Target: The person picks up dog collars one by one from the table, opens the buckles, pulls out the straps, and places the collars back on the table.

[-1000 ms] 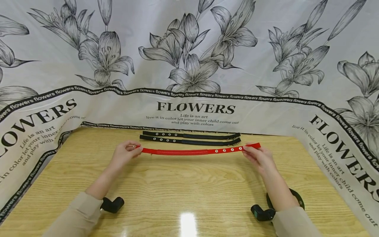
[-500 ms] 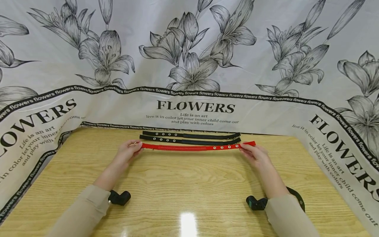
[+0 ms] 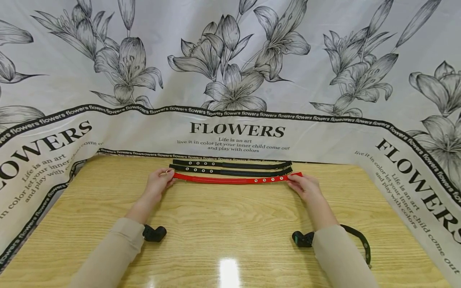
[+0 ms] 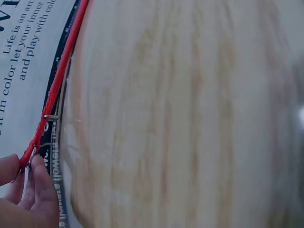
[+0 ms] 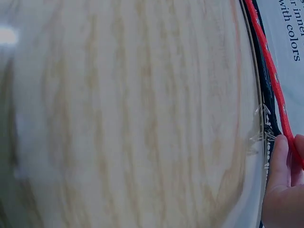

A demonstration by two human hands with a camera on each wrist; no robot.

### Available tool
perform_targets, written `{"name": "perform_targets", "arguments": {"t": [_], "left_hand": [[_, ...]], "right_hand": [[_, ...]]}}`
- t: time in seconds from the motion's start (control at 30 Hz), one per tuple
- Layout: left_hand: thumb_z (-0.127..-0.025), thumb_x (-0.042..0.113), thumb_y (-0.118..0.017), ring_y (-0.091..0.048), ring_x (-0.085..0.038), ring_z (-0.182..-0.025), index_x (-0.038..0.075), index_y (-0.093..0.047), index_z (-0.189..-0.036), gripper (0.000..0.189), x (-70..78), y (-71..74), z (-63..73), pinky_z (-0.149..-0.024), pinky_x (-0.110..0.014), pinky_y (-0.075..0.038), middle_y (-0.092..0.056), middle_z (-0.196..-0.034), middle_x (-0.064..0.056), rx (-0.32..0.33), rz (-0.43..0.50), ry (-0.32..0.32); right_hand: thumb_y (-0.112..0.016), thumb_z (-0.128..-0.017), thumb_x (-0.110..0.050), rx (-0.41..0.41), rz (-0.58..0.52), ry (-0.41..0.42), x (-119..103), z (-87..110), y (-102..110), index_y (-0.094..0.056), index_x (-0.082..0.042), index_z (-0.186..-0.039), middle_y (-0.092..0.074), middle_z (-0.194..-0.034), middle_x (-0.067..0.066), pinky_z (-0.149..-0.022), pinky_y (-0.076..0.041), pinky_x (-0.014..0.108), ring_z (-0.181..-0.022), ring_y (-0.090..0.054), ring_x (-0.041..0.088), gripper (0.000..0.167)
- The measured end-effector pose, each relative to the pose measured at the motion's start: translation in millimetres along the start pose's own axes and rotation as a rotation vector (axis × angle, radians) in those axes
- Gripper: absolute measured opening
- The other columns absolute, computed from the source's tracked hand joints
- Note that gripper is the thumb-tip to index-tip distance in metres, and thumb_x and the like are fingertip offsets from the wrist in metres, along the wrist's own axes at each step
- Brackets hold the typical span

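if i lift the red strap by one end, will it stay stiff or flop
Probably flop: the red strap sags a little between the left hand and right hand. It looks thin and narrow, so likely light. Its flat shape suggests it would hardly roll.

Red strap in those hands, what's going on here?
The left hand pinches one end of the red strap, where metal hardware shows, and the right hand holds it near its eyelets. Two black straps lie parallel beyond it on the table. A curved black strap is partly hidden by the right sleeve.
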State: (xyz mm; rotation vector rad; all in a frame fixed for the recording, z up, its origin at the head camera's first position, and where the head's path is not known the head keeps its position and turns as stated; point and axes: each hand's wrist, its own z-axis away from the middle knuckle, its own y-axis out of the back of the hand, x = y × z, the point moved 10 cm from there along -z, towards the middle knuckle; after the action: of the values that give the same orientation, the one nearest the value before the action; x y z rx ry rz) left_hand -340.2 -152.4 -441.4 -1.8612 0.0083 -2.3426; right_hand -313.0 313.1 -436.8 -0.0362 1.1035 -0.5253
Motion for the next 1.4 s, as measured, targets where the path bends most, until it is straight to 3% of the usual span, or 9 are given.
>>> {"name": "perform_targets", "arguments": {"t": [0.1, 0.33, 0.6, 0.73, 0.87, 1.0, 1.07, 1.3, 1.4], "left_hand": [[-0.093, 0.005, -0.055, -0.058, -0.001, -0.061, -0.012, -0.048, -0.122, 0.034, 2.8, 4.0, -2.6, -0.06, -0.014, -0.049, -0.06, -0.072, 0.006, 0.059, -0.069, -0.049], [-0.088, 0.006, -0.063, -0.055, -0.003, -0.066, -0.011, -0.059, -0.112, 0.029, 10.9, 13.5, -3.7, -0.06, -0.016, -0.048, -0.059, -0.077, 0.003, 0.17, -0.225, -0.128], [-0.089, 0.002, -0.061, -0.056, -0.003, -0.065, -0.012, -0.06, -0.111, 0.026, 8.7, 15.6, -6.1, -0.06, -0.015, -0.048, -0.06, -0.076, 0.003, 0.169, -0.21, -0.115], [-0.088, 0.0, -0.061, -0.056, 0.0, -0.064, -0.013, -0.059, -0.112, 0.027, 7.4, 16.2, -7.4, -0.059, -0.014, -0.048, -0.061, -0.075, 0.004, 0.18, -0.183, -0.115], [-0.087, -0.002, -0.061, -0.056, 0.001, -0.061, -0.014, -0.059, -0.111, 0.027, 7.2, 16.3, -9.0, -0.058, -0.013, -0.048, -0.06, -0.073, 0.005, 0.193, -0.168, -0.123], [-0.087, -0.001, -0.062, -0.056, 0.001, -0.061, -0.015, -0.059, -0.109, 0.026, 7.8, 16.4, -8.8, -0.058, -0.012, -0.048, -0.06, -0.071, 0.005, 0.208, -0.169, -0.131], [-0.087, 0.0, -0.062, -0.056, 0.0, -0.061, -0.015, -0.059, -0.109, 0.026, 8.3, 16.5, -8.3, -0.058, -0.013, -0.047, -0.06, -0.071, 0.004, 0.217, -0.175, -0.136], [-0.088, 0.004, -0.063, -0.056, -0.002, -0.061, -0.013, -0.06, -0.108, 0.027, 10.2, 17.6, -8.3, -0.057, -0.013, -0.047, -0.06, -0.076, 0.0, 0.239, -0.199, -0.135], [-0.087, 0.005, -0.064, -0.057, -0.004, -0.063, -0.012, -0.06, -0.109, 0.028, 13.8, 18.0, -7.9, -0.058, -0.014, -0.048, -0.061, -0.079, -0.003, 0.236, -0.211, -0.139]], "right_hand": [[-0.059, -0.084, 0.011, 0.02, 0.024, 0.015, -1, -3.3, 2, -0.055, 0.003, -0.108, -0.066, -0.069, 0.005, -0.077, -0.054, 0.027, -0.065, -0.067, 0.015, 0.025], [-0.059, -0.082, 0.014, 0.042, 0.042, 0.032, -5, -5.1, 9, -0.062, 0.0, -0.089, -0.067, -0.066, 0.005, -0.074, -0.054, 0.027, -0.063, -0.067, 0.015, 0.016], [-0.059, -0.081, 0.017, 0.035, 0.045, 0.042, -5, -10.8, 10, -0.066, -0.003, -0.075, -0.066, -0.066, 0.004, -0.072, -0.055, 0.027, -0.065, -0.068, 0.016, 0.022], [-0.058, -0.081, 0.017, 0.041, 0.045, 0.048, -5, -12.3, 11, -0.066, -0.003, -0.076, -0.066, -0.066, 0.004, -0.073, -0.054, 0.028, -0.065, -0.067, 0.016, 0.022], [-0.058, -0.081, 0.017, 0.057, 0.042, 0.042, -4, -13.0, 12, -0.067, 0.002, -0.091, -0.066, -0.067, 0.004, -0.075, -0.054, 0.029, -0.065, -0.067, 0.016, 0.02], [-0.059, -0.081, 0.016, 0.079, 0.043, 0.029, -5, -14.5, 12, -0.058, 0.007, -0.115, -0.065, -0.067, 0.004, -0.077, -0.053, 0.028, -0.065, -0.067, 0.015, 0.035], [-0.06, -0.081, 0.015, 0.087, 0.039, 0.023, -5, -14.2, 11, -0.055, 0.006, -0.119, -0.065, -0.067, 0.004, -0.077, -0.053, 0.029, -0.064, -0.067, 0.015, 0.039], [-0.059, -0.081, 0.017, 0.058, 0.024, -0.003, -4, -12.9, 9, -0.063, 0.0, -0.087, -0.066, -0.066, 0.006, -0.073, -0.054, 0.028, -0.063, -0.067, 0.016, 0.019], [-0.057, -0.082, 0.016, 0.035, 0.038, -0.006, -5, -12.4, 8, -0.06, 0.001, -0.094, -0.065, -0.066, 0.006, -0.072, -0.055, 0.028, -0.062, -0.067, 0.016, 0.019]]}}
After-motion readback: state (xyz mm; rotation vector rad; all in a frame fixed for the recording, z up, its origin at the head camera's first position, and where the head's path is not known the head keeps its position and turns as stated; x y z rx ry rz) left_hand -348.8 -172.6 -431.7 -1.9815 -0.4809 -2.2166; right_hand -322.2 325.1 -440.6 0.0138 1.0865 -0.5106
